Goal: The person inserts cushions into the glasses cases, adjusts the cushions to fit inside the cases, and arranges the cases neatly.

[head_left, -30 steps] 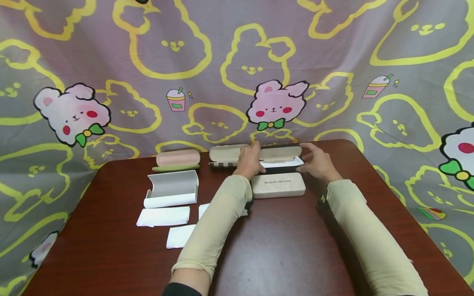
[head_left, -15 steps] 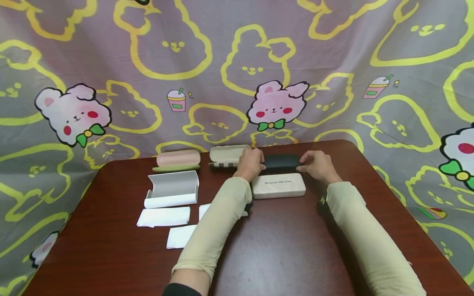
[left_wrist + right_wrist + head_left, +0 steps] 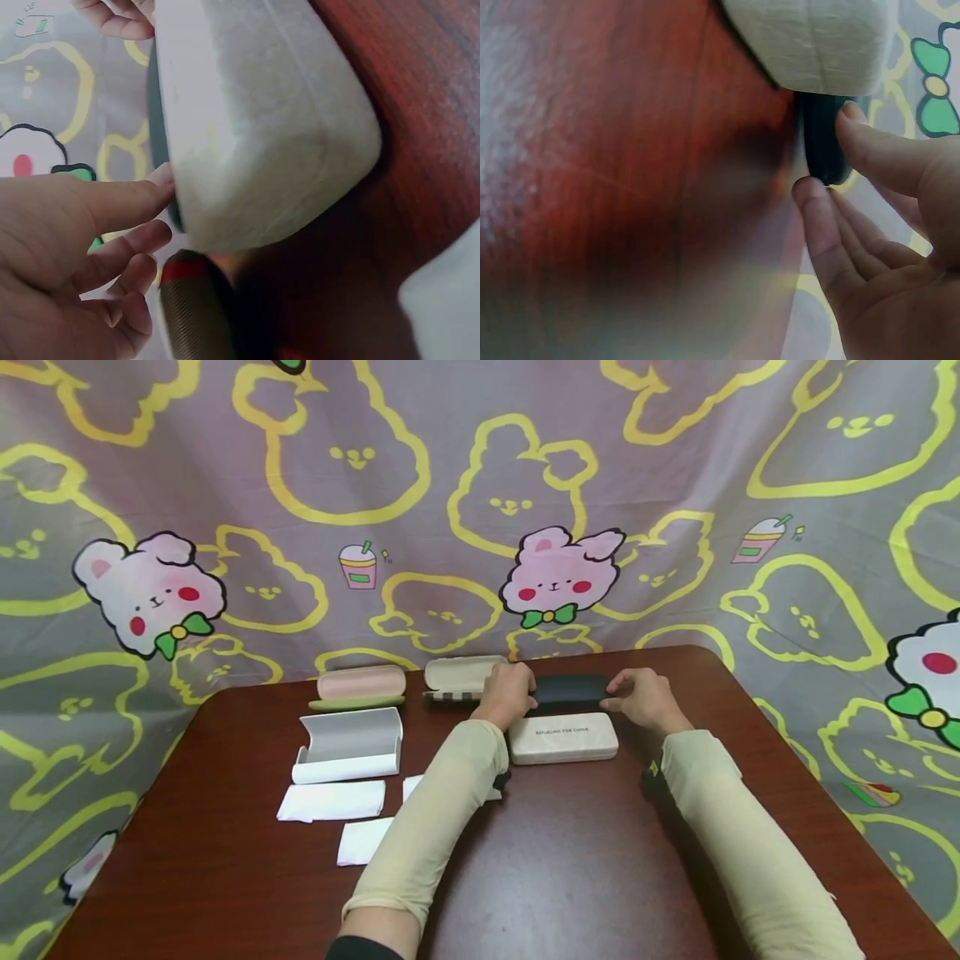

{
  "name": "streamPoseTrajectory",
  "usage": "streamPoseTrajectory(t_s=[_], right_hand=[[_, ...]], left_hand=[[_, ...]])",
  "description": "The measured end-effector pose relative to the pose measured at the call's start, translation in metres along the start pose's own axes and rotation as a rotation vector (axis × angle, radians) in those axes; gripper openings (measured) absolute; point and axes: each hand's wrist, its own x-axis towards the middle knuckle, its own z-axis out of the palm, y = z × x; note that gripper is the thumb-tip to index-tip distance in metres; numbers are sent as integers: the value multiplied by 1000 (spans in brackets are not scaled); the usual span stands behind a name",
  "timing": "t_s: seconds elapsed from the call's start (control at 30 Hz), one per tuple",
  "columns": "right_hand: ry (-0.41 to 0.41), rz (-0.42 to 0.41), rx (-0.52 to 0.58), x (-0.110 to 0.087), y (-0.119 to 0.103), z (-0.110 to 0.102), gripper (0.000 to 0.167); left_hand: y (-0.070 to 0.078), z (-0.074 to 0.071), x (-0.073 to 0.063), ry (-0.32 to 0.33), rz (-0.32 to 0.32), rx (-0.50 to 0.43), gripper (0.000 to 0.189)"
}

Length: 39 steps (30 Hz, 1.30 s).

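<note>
Black case (image 3: 570,688) sits betw. both grips at back of table (image 3: 592,860), lid down, contents hidden. L grip (image 3: 506,693) (bare hand) pinches its L end, thumb on front, other fingers curled. R grip (image 3: 641,697), also bare, pinches the R end betw. thumb & fingertips, per R wrist cam.

Cream case (image 3: 566,742) just in front of the black one, closed, insides hidden too; top reads "REFUELING FOR CHINA".

Checked case (image 3: 461,678) right beside L grip, open, cream lining showing, dark/light checks along front edge. Green case (image 3: 360,687) further L, open, pink lining. White case (image 3: 348,747) in front of green one, open, grey inside. Cases tot. = 5: 3 open, 2 closed.

White folded cloths x3: 1st cloth (image 3: 332,800) just in front of white case; 2nd cloth (image 3: 360,842) nearer the person, partly behind L sleeve (image 3: 427,818); 3rd cloth (image 3: 412,785) to R of 1st, mostly covered by same sleeve. R sleeve (image 3: 742,835) same pale beige.

Curtain (image 3: 420,460) behind: yellow outline animals, 2 drink cups, bunny heads w/ green bows.
</note>
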Motion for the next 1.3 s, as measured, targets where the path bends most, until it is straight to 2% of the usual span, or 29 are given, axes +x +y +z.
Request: streamPoseTrajectory(t_s=[0.3, 0.6, 0.83, 1.0, 1.13, 1.3], right_hand=[[-9, 24, 43, -12, -8, -12, 34], [9, 22, 103, -22, -21, -12, 35], [-51, -14, 134, -29, -44, -1, 32], [-110, -76, 148, -31, -62, 13, 34], [-135, -140, 147, -33, -77, 24, 30], [-171, -202, 154, -37, -99, 40, 25]], left_hand=[[-14, -28, -20, 6, 77, 3, 22], [-36, -38, -48, 15, 120, -62, 24], [-51, -46, -70, -11, 92, -82, 24], [-60, -52, -87, -28, 67, -93, 25], [-69, -55, -101, -54, 47, -92, 27], [-82, -56, -116, -56, 44, -74, 29]])
